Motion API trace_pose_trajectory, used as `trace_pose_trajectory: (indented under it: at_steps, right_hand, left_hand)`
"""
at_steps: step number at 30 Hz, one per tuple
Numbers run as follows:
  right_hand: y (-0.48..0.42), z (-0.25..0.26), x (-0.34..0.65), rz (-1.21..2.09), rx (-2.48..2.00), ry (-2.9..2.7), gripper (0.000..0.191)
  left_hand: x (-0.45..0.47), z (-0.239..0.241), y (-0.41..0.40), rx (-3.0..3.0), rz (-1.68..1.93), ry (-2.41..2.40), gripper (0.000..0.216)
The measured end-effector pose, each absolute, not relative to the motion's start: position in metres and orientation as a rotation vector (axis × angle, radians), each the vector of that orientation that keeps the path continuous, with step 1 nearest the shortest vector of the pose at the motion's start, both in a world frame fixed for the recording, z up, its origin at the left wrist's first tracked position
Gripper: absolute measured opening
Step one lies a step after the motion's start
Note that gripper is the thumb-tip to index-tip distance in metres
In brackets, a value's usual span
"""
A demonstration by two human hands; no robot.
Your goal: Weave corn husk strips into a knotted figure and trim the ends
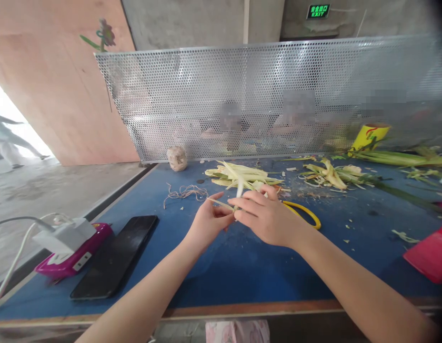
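Observation:
Both hands meet over the middle of the table around a small bundle of pale plant strips that look like husk. My left hand [212, 216] is closed in a pinch, with a thin pale strip [223, 204] running between its fingers toward the right hand. My right hand [266, 214] is closed on the bundle's white upright piece [240, 186], its fingertips touching the left ones. Just behind them lies a pile of pale green husk leaves [230, 174]. A yellow loop [306, 207], perhaps a scissors handle, shows partly behind the right hand.
Thin brown strings [187, 192] lie left of the hands. A black phone [117, 257] and a purple power strip [73, 255] with chargers sit at left. Further back are a pale lump [177, 158], leaf scraps [331, 175], a yellow can [369, 136] and a perforated metal screen [192, 95].

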State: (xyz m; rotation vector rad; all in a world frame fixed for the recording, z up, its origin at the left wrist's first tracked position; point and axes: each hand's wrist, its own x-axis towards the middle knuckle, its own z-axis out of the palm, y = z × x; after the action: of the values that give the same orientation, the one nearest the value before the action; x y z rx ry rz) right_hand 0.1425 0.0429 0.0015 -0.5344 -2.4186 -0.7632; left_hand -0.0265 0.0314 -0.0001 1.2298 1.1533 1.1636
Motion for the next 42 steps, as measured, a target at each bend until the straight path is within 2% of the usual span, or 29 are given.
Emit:
trace_pose_trajectory:
  at_steps: [11,20,28,31,35,42]
  right_hand:
    - [0.041,0.004,0.135,-0.087,-0.716,-2.064,0.010]
    - [0.039,0.005,0.136,-0.181,-0.765,-2.083,0.007]
    - [0.040,0.002,0.127,0.131,-0.982,-1.831,0.013]
    - [0.041,0.000,0.126,0.118,-1.041,-1.770,0.011]
    - [0.042,-0.001,0.127,0.160,-1.027,-1.818,0.022]
    - [0.040,0.003,0.128,0.252,-0.976,-1.908,0.011]
  left_hand:
    - [-0.026,0.011,0.025,1.245,1.372,1.039,0.069]
    - [-0.029,0.004,0.027,1.439,1.333,1.117,0.061]
    - [-0.027,0.003,0.024,1.530,1.379,1.185,0.052]
    - [-0.027,0.001,0.024,1.588,1.395,1.170,0.051]
    - [-0.027,-0.001,0.025,1.622,1.402,1.173,0.051]
    - [-0.026,0.005,0.026,1.455,1.318,1.144,0.053]
